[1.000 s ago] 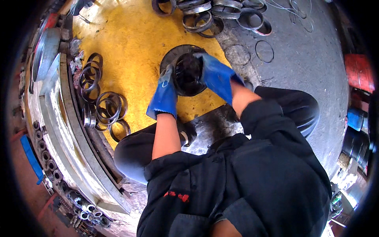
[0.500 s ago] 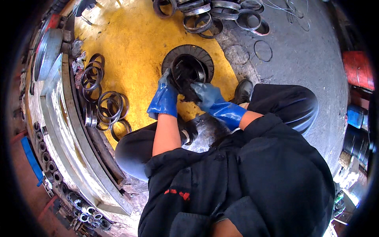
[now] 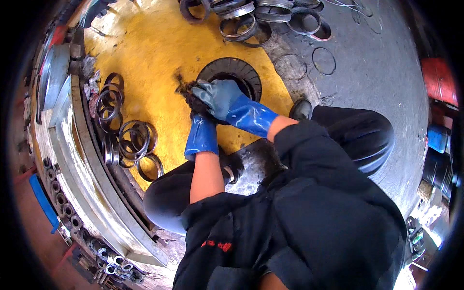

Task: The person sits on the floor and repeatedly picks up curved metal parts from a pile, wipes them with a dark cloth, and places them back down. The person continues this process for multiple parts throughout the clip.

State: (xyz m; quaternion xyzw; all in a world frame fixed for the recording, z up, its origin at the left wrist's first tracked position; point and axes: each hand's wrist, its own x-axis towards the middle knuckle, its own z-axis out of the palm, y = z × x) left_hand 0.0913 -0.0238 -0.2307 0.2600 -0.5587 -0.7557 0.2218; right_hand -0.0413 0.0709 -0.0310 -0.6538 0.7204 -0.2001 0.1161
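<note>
I sit with both hands in blue rubber gloves. My right hand (image 3: 217,99) is closed on a wad of black, frayed rag (image 3: 193,100) and lies across the left rim of a dark metal ring. Just below it, my left hand (image 3: 200,134) grips the near left side of that ring, its fingers mostly hidden by the rag and my right hand. Only the right part of the dark ring (image 3: 248,87) shows. Beneath the ring, a flat black slotted disc (image 3: 232,65) rests on the yellow floor.
Several loose rings (image 3: 135,137) lie to the left beside a long metal beam (image 3: 89,179). More dark rings (image 3: 241,26) are heaped at the far side. Two thin hoops (image 3: 324,61) lie on the grey floor. A red drum (image 3: 439,82) stands at the far right.
My right hand has moved left with the rag, from the ring's near right side across to its left rim, covering it. My left hand stays close to where it was.
</note>
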